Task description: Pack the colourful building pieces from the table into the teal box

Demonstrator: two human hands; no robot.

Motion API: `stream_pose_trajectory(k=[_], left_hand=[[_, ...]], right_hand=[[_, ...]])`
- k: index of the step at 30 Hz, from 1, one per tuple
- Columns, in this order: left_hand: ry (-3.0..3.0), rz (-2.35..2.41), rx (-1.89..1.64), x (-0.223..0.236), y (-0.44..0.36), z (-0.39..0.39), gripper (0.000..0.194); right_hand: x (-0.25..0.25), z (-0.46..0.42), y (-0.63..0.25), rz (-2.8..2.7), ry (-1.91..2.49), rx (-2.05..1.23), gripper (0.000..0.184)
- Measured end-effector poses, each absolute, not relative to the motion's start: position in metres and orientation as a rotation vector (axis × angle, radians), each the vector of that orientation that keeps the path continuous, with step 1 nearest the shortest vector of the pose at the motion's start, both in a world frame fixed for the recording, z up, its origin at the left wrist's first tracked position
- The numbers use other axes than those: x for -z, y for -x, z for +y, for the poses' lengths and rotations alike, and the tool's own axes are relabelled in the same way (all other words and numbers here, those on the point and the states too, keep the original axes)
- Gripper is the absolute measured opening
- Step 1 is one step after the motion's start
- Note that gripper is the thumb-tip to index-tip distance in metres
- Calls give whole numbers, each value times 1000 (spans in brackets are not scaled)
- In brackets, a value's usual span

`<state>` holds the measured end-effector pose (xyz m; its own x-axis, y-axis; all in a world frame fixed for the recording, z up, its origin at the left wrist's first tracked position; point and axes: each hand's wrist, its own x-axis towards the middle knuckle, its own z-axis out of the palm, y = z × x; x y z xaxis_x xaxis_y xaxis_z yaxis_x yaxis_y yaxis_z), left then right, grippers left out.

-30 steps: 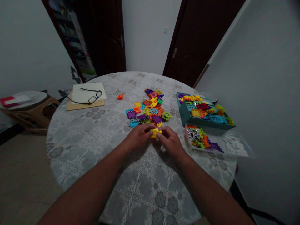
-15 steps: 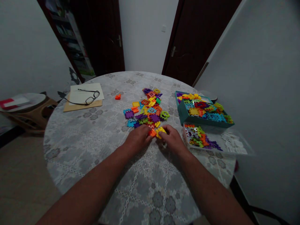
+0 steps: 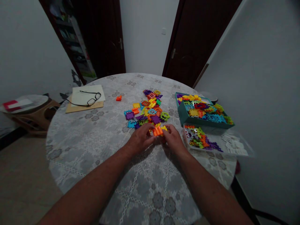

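My left hand [image 3: 142, 136] is closed around an orange plastic building piece [image 3: 157, 131] with rounded ridges. Against its right side lies a yellow building piece [image 3: 164, 128], pinched by my right hand [image 3: 172, 137]. The two pieces touch; whether they are locked together I cannot tell, since fingers cover the join. Just beyond my hands spreads a pile of colourful interlocking pieces [image 3: 154, 119], among them purple squares, a lime ring [image 3: 165, 116] and blue gears. A small orange piece [image 3: 118, 98] lies apart, left of the pile.
A teal box [image 3: 184, 115] full of pieces stands at the right, with a clear plastic tray [image 3: 220, 150] in front of it. Black-framed glasses [image 3: 91, 101] rest on papers [image 3: 77, 93] at the left. A patterned cloth covers the round table [image 3: 79, 140].
The orange piece has turned so its ridges face me and has come up against the yellow piece, which is now partly hidden. My hands have moved closer together.
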<state>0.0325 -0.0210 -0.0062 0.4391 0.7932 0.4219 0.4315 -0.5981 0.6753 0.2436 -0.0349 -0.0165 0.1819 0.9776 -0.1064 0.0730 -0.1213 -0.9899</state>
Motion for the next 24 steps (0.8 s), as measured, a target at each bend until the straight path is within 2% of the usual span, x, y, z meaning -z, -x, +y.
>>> stream_pose_trajectory(k=[4, 6, 10, 17, 24], left_hand=[[-2208, 1001, -955, 10, -37, -20, 31], [-2217, 1026, -934, 10, -39, -21, 32], [-2297, 1049, -875, 7, -33, -21, 31], [-2442, 1546, -496, -7, -8, -13, 30], [-2533, 1562, -354, -15, -13, -14, 19]], right_hand=[[17, -37, -239, -1058, 1377, -1280, 52], [16, -40, -238, -1158, 1366, -1256, 54], [17, -42, -239, -1358, 1396, -1053, 51], [27, -39, -240, -1152, 1307, -1212, 48], [20, -38, -245, -1132, 1346, -1145, 42]])
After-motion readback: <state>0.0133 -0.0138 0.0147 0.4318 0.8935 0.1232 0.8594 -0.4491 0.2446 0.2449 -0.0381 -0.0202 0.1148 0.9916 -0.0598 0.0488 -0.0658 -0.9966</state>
